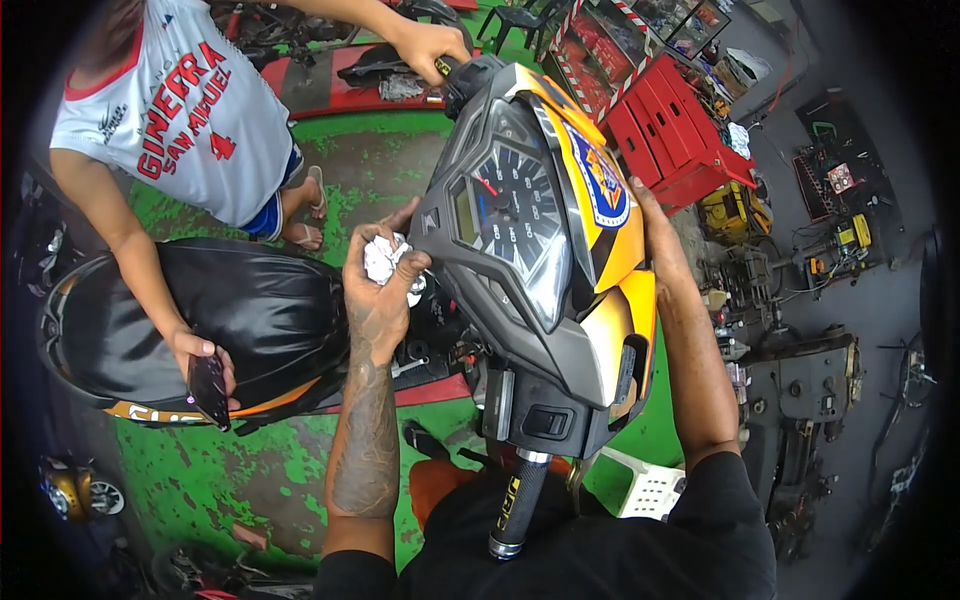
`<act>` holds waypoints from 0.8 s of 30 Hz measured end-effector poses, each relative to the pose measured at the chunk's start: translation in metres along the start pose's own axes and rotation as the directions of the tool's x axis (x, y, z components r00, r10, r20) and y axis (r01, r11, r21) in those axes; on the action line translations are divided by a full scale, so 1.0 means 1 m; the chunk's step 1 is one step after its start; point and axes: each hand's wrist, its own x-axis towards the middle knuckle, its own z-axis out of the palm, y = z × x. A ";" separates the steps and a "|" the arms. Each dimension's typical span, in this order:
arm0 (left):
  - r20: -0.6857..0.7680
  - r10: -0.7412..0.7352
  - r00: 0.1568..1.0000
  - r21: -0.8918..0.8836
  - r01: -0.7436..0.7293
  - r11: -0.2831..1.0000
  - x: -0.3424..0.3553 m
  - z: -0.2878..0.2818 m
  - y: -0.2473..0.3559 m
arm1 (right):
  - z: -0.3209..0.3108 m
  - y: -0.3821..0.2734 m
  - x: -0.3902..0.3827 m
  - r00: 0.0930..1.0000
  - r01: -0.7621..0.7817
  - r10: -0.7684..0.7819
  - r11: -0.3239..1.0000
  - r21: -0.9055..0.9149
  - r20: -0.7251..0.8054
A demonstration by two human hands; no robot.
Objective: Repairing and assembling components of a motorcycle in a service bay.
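My left hand (pixel 385 290) closes around a crumpled white wad (pixel 381 260), paper or cloth, beside the rear of a motor scooter's handlebar cover (pixel 535 330). Its fingertips reach to the grey edge of that cover. On the opposite side, my right hand (pixel 656 222) lies along the orange front panel (pixel 625 325), with a finger stretched out against it; its other fingers are partly hidden. Between my hands sits the instrument cluster (pixel 510 205), with a round dial and a small display. A black handlebar grip (pixel 517 510) points toward my body.
At the left, another person in a white sleeveless shirt (pixel 180 110) holds the far grip with one hand (pixel 430 50) and a dark phone (pixel 208 385) over the black seat (pixel 200 320). A red tool cabinet (pixel 665 130) and metal machine parts (pixel 800 390) stand to the right.
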 end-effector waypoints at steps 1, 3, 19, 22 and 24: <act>0.010 0.010 1.000 0.001 -0.010 1.000 0.001 -0.001 -0.001 | 0.000 -0.003 0.001 1.000 0.011 -0.011 1.000 -0.002 -0.001; 0.021 0.022 1.000 -0.010 -0.022 1.000 0.001 0.000 0.000 | -0.006 -0.005 0.000 0.998 0.045 -0.047 0.998 -0.054 -0.036; -0.033 -0.015 0.999 -0.084 0.013 0.996 -0.003 0.002 -0.006 | -0.006 0.005 0.012 0.999 -0.019 0.017 0.998 -0.055 -0.028; -0.075 0.064 0.995 -0.052 -0.068 0.996 -0.006 0.004 -0.010 | 0.001 0.006 0.012 0.999 -0.020 0.021 0.999 -0.034 0.031; -0.097 0.077 0.992 -0.118 -0.088 0.989 -0.009 0.002 -0.013 | 0.004 -0.006 0.006 0.998 0.028 -0.015 0.974 -0.226 0.059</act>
